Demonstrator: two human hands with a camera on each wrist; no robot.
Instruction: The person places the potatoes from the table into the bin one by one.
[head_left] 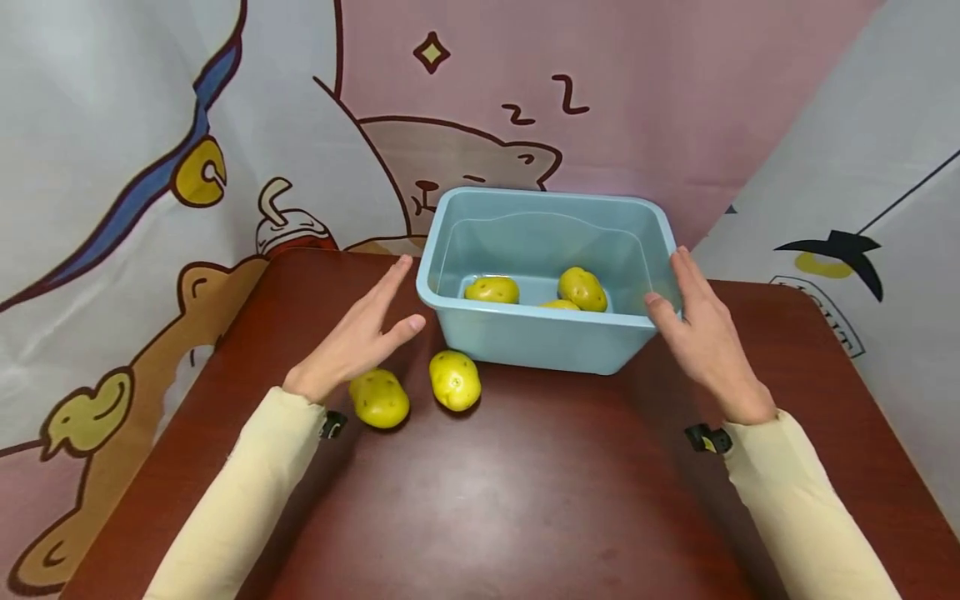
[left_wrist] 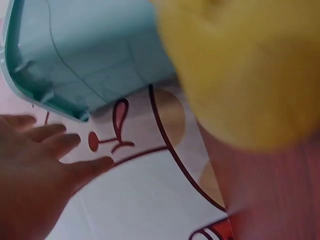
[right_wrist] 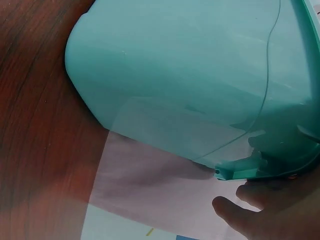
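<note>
A light blue plastic bin (head_left: pixel 525 337) stands on the table with potatoes inside: one potato (head_left: pixel 492 290) at the left, another potato (head_left: pixel 582 289) at the right, and a third potato (head_left: pixel 560 305) mostly hidden by the front wall. My left hand (head_left: pixel 360 333) hovers off the bin's left end, fingers extended and holding nothing. Beneath its wrist lies a potato (head_left: pixel 380 398); a second loose potato (head_left: pixel 454 381) sits by the bin's front left corner. My right hand (head_left: pixel 701 337) is at the right rim, fingers outstretched along it; whether they touch is hard to tell.
The dark red-brown table (head_left: pixel 495 500) reaches back to a cartoon-printed curtain (head_left: pixel 637 100), which hangs close behind the bin. In the left wrist view a blurred potato (left_wrist: pixel 245 75) fills the upper right.
</note>
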